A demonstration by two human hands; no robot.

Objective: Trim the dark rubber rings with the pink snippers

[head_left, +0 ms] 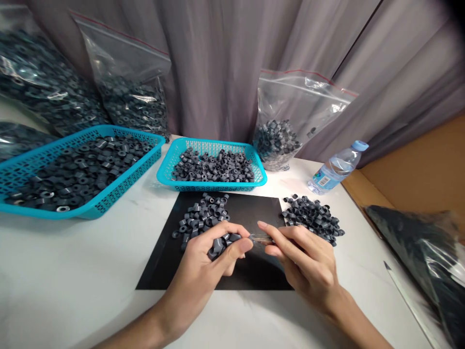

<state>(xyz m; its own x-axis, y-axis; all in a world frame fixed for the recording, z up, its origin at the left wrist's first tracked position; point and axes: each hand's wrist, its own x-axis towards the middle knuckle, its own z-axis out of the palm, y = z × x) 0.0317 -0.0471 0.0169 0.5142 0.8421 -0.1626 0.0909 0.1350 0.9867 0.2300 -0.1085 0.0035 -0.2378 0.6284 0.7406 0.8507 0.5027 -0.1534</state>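
My left hand [214, 252] is cupped over the black mat [163, 266], closed round a handful of small grey rings [219, 244]. Thumb and forefinger pinch one ring at the fingertips. My right hand [301, 261] is closed in a pinch on a thin, partly clear tool [262, 239] whose tip meets the left thumb. A loose pile of grey rings [201, 215] lies on the mat just beyond the left hand. A second pile of rings [314, 218] sits on the white table beside the right hand.
Two turquoise baskets hold grey parts: a small one [211, 167] behind the mat, a large one [72, 174] at left. Zip bags of parts [279, 126] [131, 97] stand against the curtain. A water bottle [336, 169] lies at right, with a dark bag [425, 252] and cardboard [421, 169].
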